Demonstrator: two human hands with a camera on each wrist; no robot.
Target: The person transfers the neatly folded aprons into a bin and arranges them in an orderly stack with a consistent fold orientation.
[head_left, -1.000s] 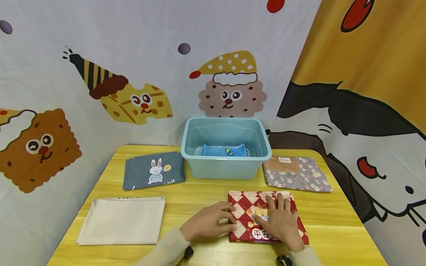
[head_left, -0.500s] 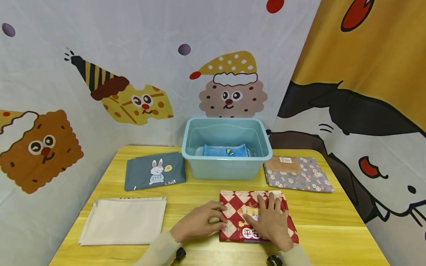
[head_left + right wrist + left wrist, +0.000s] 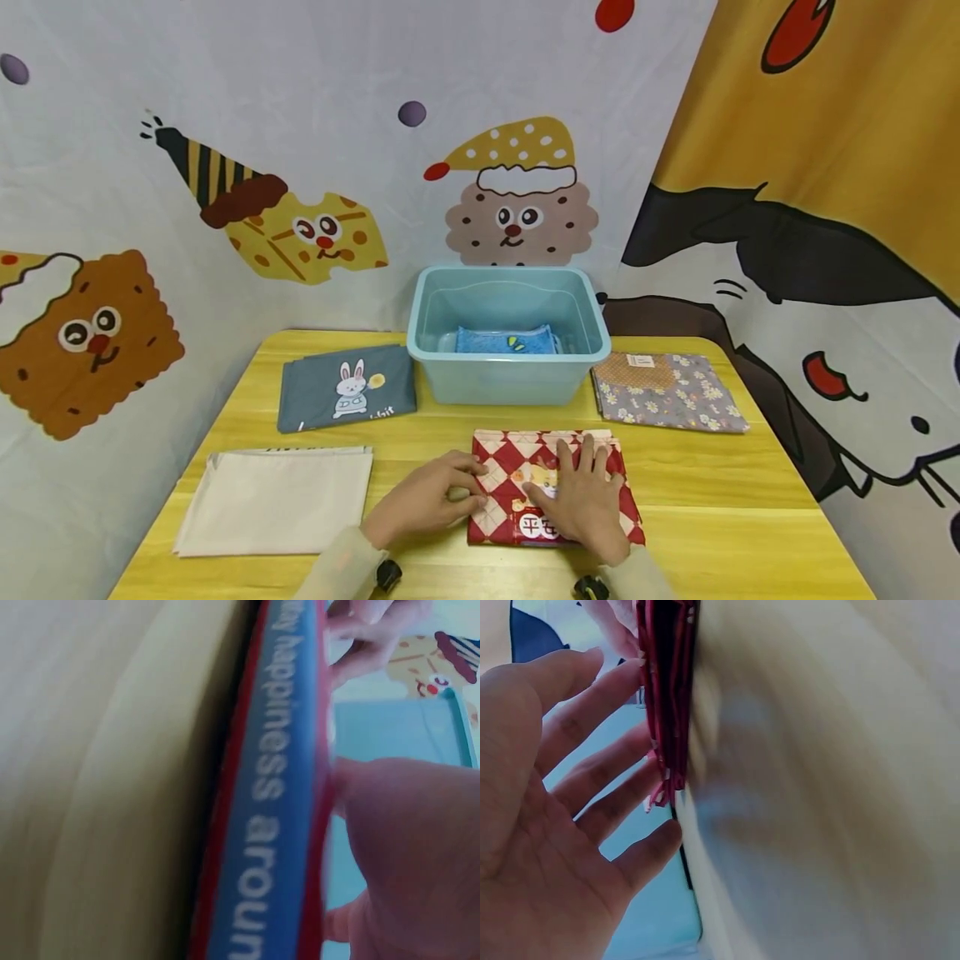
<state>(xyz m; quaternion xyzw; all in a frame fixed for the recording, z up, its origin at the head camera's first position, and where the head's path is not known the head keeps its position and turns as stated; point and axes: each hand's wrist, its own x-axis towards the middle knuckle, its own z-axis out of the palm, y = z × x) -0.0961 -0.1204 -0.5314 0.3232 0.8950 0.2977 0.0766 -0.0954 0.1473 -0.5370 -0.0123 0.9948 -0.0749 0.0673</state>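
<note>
A folded red-and-cream checkered cloth with a printed animal and white characters lies flat at the front of the table. My right hand rests palm down on its right half, fingers spread. At the cloth's left edge, my left hand touches with loosely extended fingertips. The left wrist view shows the stacked layers of the cloth's edge against the fingers of that left hand. In the right wrist view, a blue lettered band runs along the near edge, beside my right hand.
A light-blue plastic basin stands at the back, with a blue folded cloth inside. Around it lie a folded grey rabbit-print cloth, a cream cloth and a grey daisy-print cloth. A cartoon curtain hangs behind the table.
The checkered cloth has slid left across the table, with both hands moving along with it. The other cloths and the basin have stayed in place.
</note>
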